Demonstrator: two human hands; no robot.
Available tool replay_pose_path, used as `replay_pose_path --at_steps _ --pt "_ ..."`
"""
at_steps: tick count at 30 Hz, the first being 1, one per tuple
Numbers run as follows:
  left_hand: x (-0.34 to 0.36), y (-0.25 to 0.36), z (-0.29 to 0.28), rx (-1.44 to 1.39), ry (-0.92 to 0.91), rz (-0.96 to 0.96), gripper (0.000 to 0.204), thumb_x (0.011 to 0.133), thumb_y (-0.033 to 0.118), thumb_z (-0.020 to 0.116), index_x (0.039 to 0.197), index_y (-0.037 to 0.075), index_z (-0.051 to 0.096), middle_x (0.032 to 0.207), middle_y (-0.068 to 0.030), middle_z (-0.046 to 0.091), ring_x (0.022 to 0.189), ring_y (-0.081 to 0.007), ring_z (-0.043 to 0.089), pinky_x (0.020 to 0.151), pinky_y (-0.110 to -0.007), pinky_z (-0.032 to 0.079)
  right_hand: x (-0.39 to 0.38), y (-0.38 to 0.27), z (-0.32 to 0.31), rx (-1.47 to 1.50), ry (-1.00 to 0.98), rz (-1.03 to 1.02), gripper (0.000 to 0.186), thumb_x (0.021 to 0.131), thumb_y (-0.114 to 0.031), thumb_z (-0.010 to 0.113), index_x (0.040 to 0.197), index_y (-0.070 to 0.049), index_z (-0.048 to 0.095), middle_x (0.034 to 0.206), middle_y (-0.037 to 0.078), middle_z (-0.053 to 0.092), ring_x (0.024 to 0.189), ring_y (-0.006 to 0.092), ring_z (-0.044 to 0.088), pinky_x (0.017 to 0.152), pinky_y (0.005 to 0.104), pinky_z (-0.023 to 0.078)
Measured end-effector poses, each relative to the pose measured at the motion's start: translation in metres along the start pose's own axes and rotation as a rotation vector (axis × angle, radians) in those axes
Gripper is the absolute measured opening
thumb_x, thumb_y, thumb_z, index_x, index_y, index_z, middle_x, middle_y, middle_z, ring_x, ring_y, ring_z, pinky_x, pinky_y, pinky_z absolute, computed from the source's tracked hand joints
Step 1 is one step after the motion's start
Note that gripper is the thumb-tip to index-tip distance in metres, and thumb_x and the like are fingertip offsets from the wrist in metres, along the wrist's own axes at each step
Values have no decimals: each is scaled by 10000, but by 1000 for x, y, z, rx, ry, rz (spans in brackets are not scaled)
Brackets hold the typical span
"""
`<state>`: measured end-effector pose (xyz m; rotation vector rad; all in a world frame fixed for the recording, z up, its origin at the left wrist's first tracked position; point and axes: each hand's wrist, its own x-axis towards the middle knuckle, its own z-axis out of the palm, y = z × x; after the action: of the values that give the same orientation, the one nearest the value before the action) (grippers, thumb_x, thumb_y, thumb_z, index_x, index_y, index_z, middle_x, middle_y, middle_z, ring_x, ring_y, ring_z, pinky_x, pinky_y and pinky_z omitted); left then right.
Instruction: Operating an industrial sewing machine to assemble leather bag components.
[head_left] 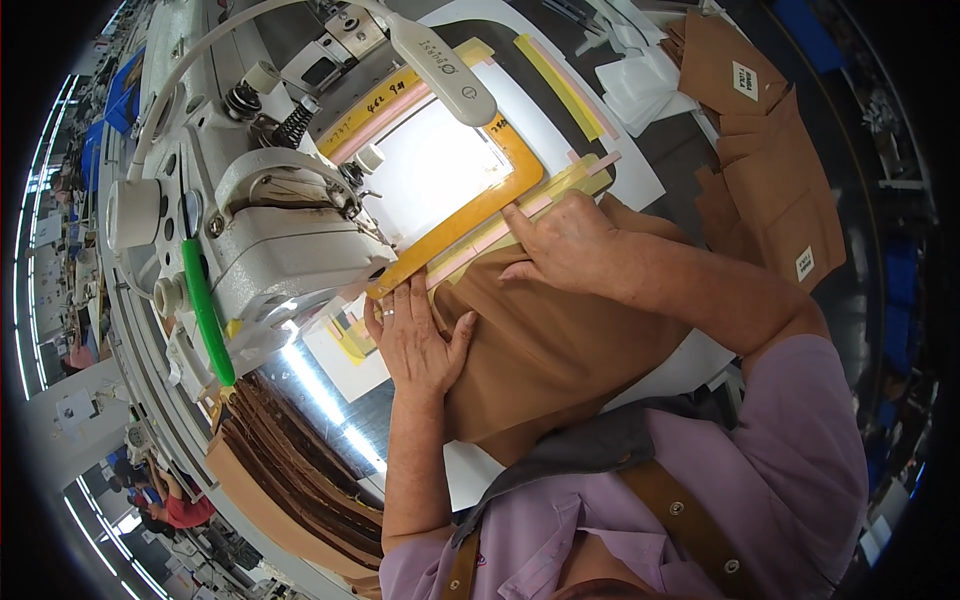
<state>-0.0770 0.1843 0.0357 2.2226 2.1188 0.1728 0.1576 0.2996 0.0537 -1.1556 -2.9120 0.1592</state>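
Note:
A piece of brown fabric [560,350] lies spread below a yellow-orange template frame [520,165], which is edged with pink and yellow strips. My left hand [420,335] rests flat on the fabric's left end, fingertips at the frame's lower edge close to the sewing machine [280,225]. My right hand [570,245] presses its outstretched index finger onto the frame's lower right edge. Its thumb stands apart on the fabric, and its other fingers are partly curled. Neither hand grips anything. The machine's needle area is mostly hidden behind its head.
A white lamp [445,75] on a bent neck hangs over the frame. A green-handled tool [205,310] sits against the machine. Stacked brown pieces [300,480] lie at lower left, with more brown pieces [765,180] at far right. White sheets [640,85] lie at the back.

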Motion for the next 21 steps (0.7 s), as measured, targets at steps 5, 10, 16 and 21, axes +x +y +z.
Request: replay_pose_path --at_steps 5,10,16,21 --pt "4 3 -4 -54 -42 -27 886 885 652 568 1517 46 429 1471 -206 514 1427 -341 425 1207 -549 165 2 2 -3 -22 -30 -21 938 882 -701 580 1326 126 570 551 90 621 558 253 691 919 524 555" --pt "8 2 -5 -26 -15 -33 886 873 656 584 1499 44 446 1468 -188 524 1410 -328 445 1206 -559 161 10 4 -5 -48 -66 -49 971 869 -706 591 1295 167 567 565 102 630 569 248 694 732 414 586" --pt "6 4 -8 -16 46 -23 866 875 647 602 1483 46 465 1456 -154 541 1398 -317 455 1204 -570 162 10 5 -8 -26 -107 -35 1043 863 -724 581 1280 231 523 619 150 664 621 286 711 812 460 566" --pt "-2 4 -8 -40 54 -31 841 886 629 607 1478 46 472 1448 -140 551 1402 -312 456 1203 -577 159 5 4 3 -112 -75 11 1096 865 -759 545 1275 256 493 760 245 707 762 361 736 1086 600 423"
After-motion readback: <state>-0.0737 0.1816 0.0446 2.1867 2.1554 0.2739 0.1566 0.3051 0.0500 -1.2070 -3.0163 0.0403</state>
